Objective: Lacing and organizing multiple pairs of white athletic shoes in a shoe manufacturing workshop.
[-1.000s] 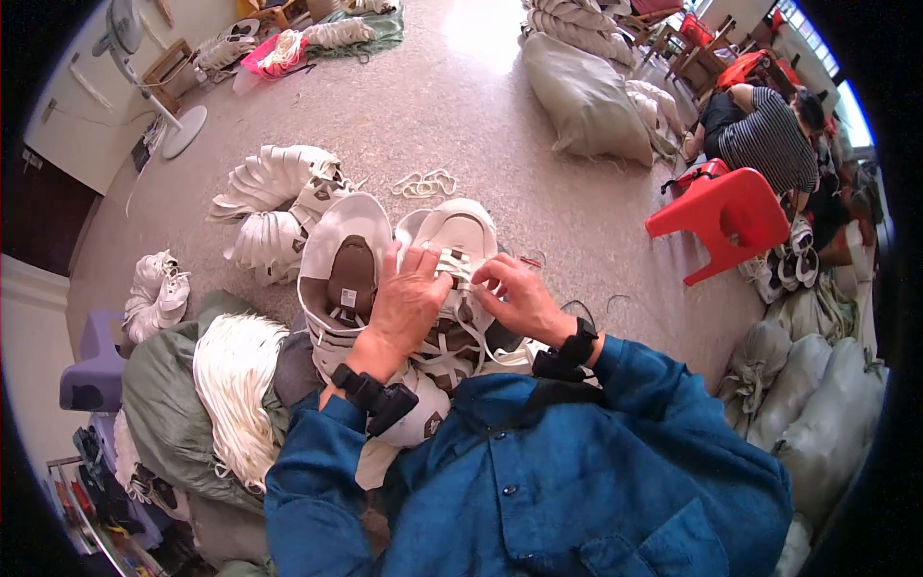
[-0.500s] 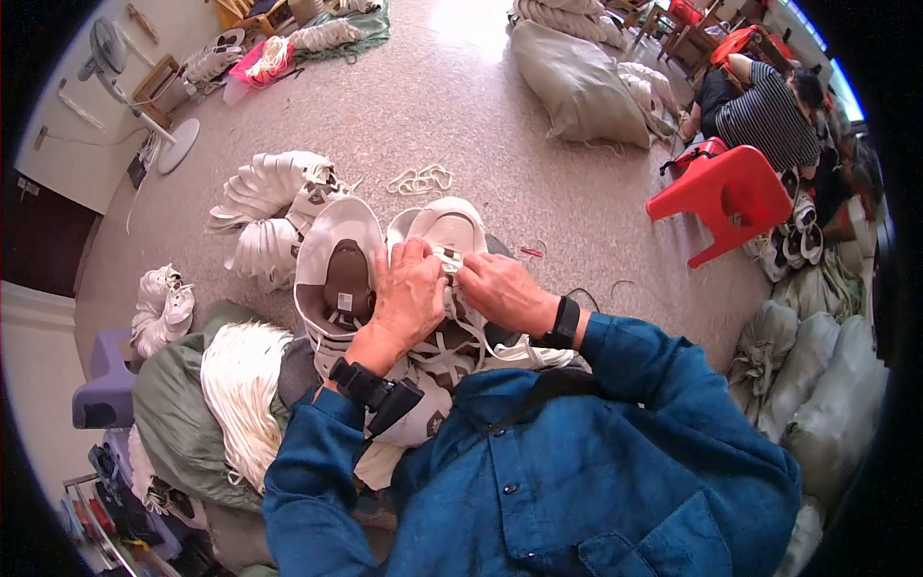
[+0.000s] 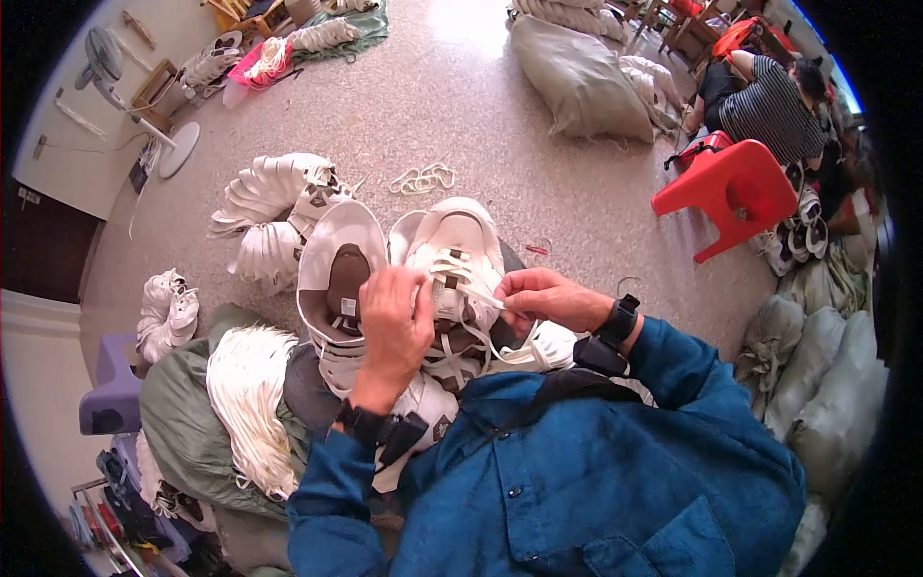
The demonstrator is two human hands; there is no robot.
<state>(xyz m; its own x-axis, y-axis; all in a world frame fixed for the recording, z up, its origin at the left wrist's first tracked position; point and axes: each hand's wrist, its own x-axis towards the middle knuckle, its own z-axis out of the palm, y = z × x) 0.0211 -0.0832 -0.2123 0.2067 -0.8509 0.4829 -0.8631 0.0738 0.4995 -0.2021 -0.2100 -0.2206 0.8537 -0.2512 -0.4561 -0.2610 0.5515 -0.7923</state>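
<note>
A white sneaker (image 3: pixel 459 226) with brown parts lies toe away from me, its cream shoelace (image 3: pixel 450 262) crossing the upper part of the tongue. Right of its eyelets, my right hand (image 3: pixel 558 303) pinches a stretch of lace between thumb and fingers. My left hand (image 3: pixel 392 322) rests at the sneaker's left side, fingers curled; what they grip, if anything, is hidden. Close by on the left stands another white shoe (image 3: pixel 310 274) with a brown insole. Loose lace hangs over more white shoes (image 3: pixel 452 370) below my hands.
Nested white shoe uppers (image 3: pixel 264 192) lie at the left, near a loose lace (image 3: pixel 423 179) on the floor. A bundle of cream laces (image 3: pixel 252 404) drapes over a green sack (image 3: pixel 173 413). At the right are a red stool (image 3: pixel 735 197), a seated person (image 3: pixel 769 111) and stuffed sacks (image 3: pixel 827 385).
My hands have drawn apart: the right went right and down, pulling lace out, and the left moved slightly down. The crossed lace on the tongue is now uncovered.
</note>
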